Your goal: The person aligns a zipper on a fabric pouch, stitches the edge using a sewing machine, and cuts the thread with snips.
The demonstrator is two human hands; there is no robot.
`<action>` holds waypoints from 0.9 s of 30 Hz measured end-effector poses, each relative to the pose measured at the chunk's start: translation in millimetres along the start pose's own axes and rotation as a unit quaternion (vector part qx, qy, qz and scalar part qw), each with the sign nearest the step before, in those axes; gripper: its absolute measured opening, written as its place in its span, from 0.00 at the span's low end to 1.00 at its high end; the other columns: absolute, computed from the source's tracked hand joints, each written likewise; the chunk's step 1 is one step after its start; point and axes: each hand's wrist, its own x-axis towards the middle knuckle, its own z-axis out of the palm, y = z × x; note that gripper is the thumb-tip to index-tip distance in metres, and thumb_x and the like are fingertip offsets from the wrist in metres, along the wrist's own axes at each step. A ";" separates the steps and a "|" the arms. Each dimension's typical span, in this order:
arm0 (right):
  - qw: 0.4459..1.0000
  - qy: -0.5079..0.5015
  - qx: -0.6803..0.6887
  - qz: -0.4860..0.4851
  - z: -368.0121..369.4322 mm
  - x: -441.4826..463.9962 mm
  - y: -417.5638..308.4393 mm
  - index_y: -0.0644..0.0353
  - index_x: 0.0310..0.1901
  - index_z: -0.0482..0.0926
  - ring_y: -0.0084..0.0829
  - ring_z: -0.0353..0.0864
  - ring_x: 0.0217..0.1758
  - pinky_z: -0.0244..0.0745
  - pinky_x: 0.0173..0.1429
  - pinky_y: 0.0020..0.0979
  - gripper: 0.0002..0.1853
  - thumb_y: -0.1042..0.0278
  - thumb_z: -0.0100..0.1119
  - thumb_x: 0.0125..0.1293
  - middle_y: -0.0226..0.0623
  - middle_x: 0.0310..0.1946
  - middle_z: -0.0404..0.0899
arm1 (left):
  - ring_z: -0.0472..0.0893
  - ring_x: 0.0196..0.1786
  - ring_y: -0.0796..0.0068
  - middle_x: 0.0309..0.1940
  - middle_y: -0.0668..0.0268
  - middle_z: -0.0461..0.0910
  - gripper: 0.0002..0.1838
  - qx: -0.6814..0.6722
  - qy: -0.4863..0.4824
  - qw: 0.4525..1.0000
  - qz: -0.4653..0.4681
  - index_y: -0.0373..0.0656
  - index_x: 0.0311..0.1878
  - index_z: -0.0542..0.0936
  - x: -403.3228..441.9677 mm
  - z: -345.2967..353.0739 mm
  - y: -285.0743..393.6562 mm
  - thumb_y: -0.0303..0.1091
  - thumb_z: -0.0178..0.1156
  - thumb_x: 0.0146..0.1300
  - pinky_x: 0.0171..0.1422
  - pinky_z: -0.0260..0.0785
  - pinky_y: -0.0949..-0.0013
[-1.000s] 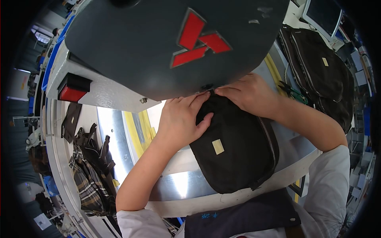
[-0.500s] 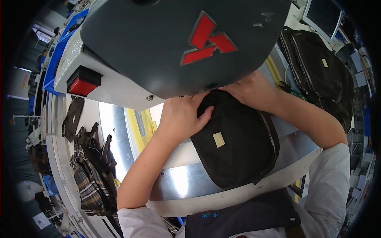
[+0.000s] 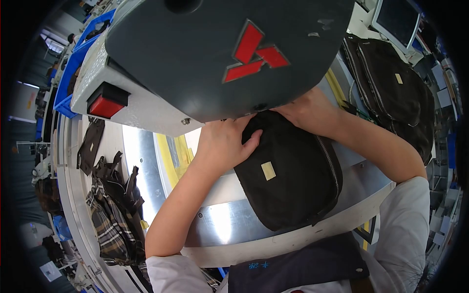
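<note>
Dark rounded fabric piece [image 3: 298,190], silvery zip [image 3: 330,161], pale patch [image 3: 268,171], hands [image 3: 221,140] at its top, grip unclear

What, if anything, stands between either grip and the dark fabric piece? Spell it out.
Nothing visible: the left grip and the right grip both rest at the far end of the dark fabric piece. Beneath the machine head, I cannot tell.

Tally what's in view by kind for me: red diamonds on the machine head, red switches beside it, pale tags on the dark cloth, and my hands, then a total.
Red diamonds: 3
Red switch: 1
Pale tags: 3
Hands: 2
Total: 9
</note>
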 end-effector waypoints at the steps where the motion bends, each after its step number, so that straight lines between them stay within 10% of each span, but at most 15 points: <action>1: 1.000 0.003 0.002 0.002 0.1 0.0 0.0 0.60 0.36 0.83 0.32 0.82 0.41 0.78 0.48 0.32 0.09 0.73 0.60 0.51 0.31 0.34 0.83 | 0.81 0.40 0.57 0.41 0.60 0.83 0.18 0.004 0.007 1.000 0.006 0.41 0.45 0.82 0.4 0.0 0.1 0.37 0.67 0.50 0.49 0.72 0.62; 27: 1.000 -0.007 -0.011 0.005 -2.9 -0.8 -4.7 0.60 0.37 0.83 0.31 0.82 0.42 0.78 0.48 0.31 0.10 0.73 0.60 0.51 0.31 0.35 0.83 | 0.79 0.44 0.56 0.45 0.61 0.81 0.20 0.000 -0.014 1.000 -0.009 0.42 0.47 0.82 -2.1 -2.0 2.2 0.36 0.67 0.50 0.51 0.71 0.61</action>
